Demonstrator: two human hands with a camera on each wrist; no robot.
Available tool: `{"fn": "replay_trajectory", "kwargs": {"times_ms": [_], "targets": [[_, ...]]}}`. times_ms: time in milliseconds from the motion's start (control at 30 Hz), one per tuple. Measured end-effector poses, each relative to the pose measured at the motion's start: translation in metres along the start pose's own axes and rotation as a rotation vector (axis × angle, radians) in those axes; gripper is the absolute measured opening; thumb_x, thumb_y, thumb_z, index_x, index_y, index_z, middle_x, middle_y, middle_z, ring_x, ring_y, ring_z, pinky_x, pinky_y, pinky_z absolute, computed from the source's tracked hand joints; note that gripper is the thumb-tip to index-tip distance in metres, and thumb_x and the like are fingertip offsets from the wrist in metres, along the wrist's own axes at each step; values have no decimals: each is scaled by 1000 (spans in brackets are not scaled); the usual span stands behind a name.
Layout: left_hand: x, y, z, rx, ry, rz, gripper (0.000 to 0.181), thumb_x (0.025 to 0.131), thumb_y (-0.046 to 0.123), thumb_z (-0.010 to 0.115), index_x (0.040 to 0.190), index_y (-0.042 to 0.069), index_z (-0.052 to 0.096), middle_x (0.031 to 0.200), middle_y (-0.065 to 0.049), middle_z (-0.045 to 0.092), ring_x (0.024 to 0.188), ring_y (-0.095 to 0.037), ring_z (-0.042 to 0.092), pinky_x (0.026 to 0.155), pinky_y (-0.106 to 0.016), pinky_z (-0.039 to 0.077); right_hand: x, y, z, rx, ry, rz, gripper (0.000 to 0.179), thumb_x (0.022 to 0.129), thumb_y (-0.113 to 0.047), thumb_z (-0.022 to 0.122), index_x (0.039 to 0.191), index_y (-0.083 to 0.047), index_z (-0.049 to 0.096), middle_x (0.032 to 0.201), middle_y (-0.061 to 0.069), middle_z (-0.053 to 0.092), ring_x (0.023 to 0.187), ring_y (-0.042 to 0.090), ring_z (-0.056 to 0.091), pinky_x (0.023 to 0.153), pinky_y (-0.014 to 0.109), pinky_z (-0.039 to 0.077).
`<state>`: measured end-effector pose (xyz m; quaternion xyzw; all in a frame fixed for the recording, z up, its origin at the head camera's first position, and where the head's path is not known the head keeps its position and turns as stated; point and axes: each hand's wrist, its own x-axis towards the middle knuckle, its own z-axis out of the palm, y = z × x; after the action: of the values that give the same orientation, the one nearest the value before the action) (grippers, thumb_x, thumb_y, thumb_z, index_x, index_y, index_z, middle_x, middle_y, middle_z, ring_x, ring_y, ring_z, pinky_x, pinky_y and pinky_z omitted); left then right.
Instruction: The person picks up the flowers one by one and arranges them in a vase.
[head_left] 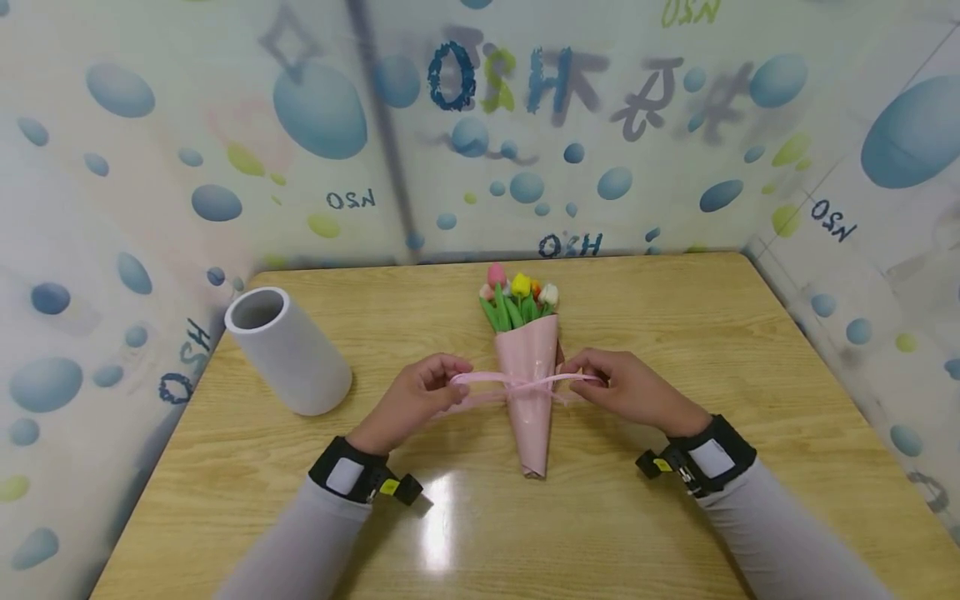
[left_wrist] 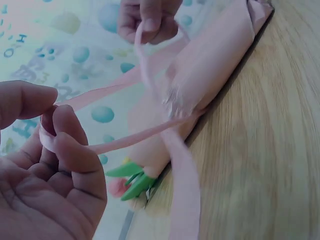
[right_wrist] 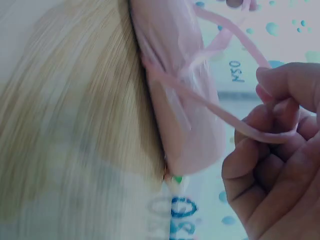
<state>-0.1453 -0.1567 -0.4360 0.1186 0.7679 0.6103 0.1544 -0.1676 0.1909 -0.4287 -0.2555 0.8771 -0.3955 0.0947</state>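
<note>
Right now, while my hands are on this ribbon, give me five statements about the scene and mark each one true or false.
1. The left hand and the right hand both hold the ribbon. True.
2. The white vase stands to the left of the bouquet. True.
3. The wrapping is green. False: the wrapping is pink.
4. The flowers are at the end of the bouquet nearer the wall. True.
5. The right hand lies flat on the table. False: its fingers pinch the ribbon.
</note>
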Motion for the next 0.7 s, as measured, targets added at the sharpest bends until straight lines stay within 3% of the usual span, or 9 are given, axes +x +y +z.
{"fn": "replay_trajectory", "kwargs": {"times_ms": [200,333,400,533,700], "targets": [[-14,-2,-24,4,44,19,34,100,15,67,132,4,63,97,-2,64,88,-23,63,76,-31,55,-13,13,-14,0,25,63,11,102,-18,68,110,-12,71,73,-4,48,61,10,42,53,24,37],[-26,-4,-41,38,106,8,38,102,14,65,136,0,59,103,-6,65,94,-29,65,81,-32,58,-20,24,-25,-27,55,80,13,102,-20,67,110,-10,71,74,-3,48,61,9,41,53,24,37],[-33,-5,-48,113,159,-9,38,102,15,65,136,0,58,107,-9,65,95,-27,64,81,-31,58,-26,30,-31,-51,72,77,13,102,-20,67,109,-10,70,74,-3,48,60,8,40,52,25,36],[-48,-7,-58,361,262,-35,34,102,18,65,132,1,61,107,-10,67,94,-20,61,80,-26,54,-39,40,-45,-117,111,88,8,103,-19,67,106,-12,66,73,-4,44,59,6,38,52,25,36],[-63,-11,-65,526,305,-72,33,100,12,65,128,-4,63,97,-11,63,84,-21,56,67,-25,49,-57,54,-59,-202,107,150,11,104,-21,64,105,-12,60,75,-3,44,62,6,38,55,26,35]]}}
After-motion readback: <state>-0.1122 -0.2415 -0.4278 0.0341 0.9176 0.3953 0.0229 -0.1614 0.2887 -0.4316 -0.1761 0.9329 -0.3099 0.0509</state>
